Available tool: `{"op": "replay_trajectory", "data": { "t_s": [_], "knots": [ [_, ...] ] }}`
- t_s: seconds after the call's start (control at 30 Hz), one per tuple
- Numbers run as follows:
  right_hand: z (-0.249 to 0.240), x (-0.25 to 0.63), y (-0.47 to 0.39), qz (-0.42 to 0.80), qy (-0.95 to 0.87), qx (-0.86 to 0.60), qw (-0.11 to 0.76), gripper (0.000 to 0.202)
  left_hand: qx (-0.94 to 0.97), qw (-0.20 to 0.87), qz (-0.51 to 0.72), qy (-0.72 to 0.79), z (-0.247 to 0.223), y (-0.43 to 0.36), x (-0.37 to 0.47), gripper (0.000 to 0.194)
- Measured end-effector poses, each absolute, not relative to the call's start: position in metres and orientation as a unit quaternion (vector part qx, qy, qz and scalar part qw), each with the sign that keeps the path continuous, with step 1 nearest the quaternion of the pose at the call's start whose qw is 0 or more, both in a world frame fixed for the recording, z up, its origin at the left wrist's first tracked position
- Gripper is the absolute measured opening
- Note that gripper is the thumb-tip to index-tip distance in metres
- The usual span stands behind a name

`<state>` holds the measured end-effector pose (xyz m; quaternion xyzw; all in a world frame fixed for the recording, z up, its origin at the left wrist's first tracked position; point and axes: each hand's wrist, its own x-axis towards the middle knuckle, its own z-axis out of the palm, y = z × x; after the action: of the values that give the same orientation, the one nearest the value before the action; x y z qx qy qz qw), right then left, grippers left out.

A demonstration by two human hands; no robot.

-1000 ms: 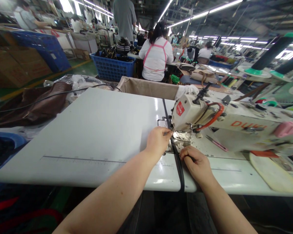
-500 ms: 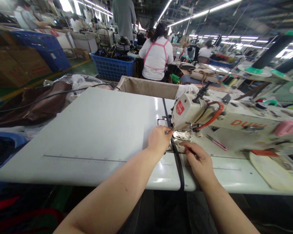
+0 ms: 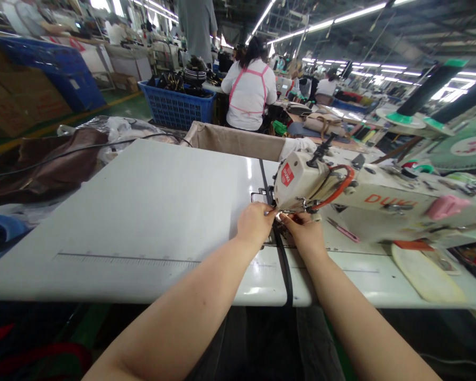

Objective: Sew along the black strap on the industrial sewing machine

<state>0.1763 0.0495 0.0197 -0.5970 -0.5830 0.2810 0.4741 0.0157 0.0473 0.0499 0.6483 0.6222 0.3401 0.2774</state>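
Observation:
A long black strap runs across the white sewing table, under the head of the sewing machine, and hangs over the front edge. My left hand is closed in a pinch on the left side of the needle area, fingertips at the strap. From the right, my right hand reaches in, its fingers pinched beneath the machine head, close to the left fingertips. Whatever sits between either hand's fingers is too small or hidden to name. The needle is hidden behind the fingers.
Pink-handled thread snips lie on the machine bed to the right. Beyond them rests a pale yellow pad. A beige fabric-lined bin stands behind the table; brown material is heaped at left. A co-worker sits ahead.
My right hand has moved up and left from beside the strap to the needle area, meeting the left hand. The left hand stays at its place; the view has shifted slightly.

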Motion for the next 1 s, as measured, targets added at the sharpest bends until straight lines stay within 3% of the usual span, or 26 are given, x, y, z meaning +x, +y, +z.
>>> {"op": "replay_trajectory", "data": {
  "t_s": [0.33, 0.43, 0.53, 0.63, 0.73, 1.0],
  "knots": [
    [0.023, 0.180, 0.034, 0.252, -0.572, -0.612, 0.484, 0.031, 0.643, 0.247, 0.367, 0.625, 0.048, 0.040, 0.012, 0.010],
    [0.028, 0.186, 0.010, 0.238, -0.591, -0.604, 0.479, 0.024, 0.640, 0.228, 0.413, 0.607, 0.053, 0.028, 0.004, 0.022],
    [0.038, 0.193, -0.019, 0.252, -0.646, -0.543, 0.473, 0.020, 0.711, 0.297, 0.441, 0.460, 0.062, 0.018, -0.002, 0.031],
    [0.051, 0.199, -0.042, 0.289, -0.685, -0.477, 0.468, 0.015, 0.752, 0.426, 0.415, 0.284, 0.068, 0.013, -0.001, 0.028],
    [0.062, 0.204, -0.055, 0.301, -0.693, -0.452, 0.473, 0.008, 0.730, 0.532, 0.356, 0.239, 0.068, 0.012, 0.000, 0.026],
    [0.067, 0.206, -0.067, 0.325, -0.644, -0.468, 0.510, 0.011, 0.760, 0.520, 0.347, 0.176, 0.075, 0.016, -0.008, 0.011]
  ]
}}
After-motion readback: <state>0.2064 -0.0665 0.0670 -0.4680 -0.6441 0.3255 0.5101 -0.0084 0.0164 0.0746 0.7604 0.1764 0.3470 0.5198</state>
